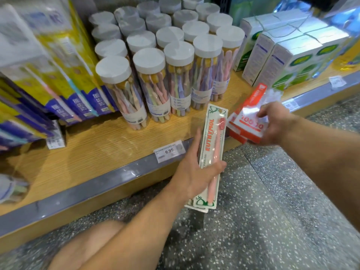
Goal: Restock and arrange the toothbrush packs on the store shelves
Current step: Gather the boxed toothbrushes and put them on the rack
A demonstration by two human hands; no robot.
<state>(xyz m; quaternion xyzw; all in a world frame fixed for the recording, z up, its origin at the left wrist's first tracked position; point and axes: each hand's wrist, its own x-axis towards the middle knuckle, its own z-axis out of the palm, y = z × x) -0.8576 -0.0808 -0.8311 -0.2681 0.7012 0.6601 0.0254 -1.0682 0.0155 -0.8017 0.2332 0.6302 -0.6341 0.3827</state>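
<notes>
Clerk: Head view, item one: toothbrush packs, long white cards lettered in red with a pink brush under clear film. Location?

Checker: Half over the front edge of the wooden shelf, half out above the speckled floor. At least two packs, stacked. Left hand grips them, thumb curled across the face, fingers behind.

Clerk: Item two?

Checker: Red and white packets, just right of the toothbrush packs, at the same shelf edge. Right hand pinches their clear wrapper, fingers curled round it.

Clerk: Shelf stock behind the toothbrush packs?

Checker: Clear tubs with white lids, filled with pastel brushes, standing in rows. Yellow and blue packs left of those. White and green boxes to the right.

Clerk: Labelling?

Checker: Price tag reading 9.99, on the shelf rail beside the left hand.
</notes>
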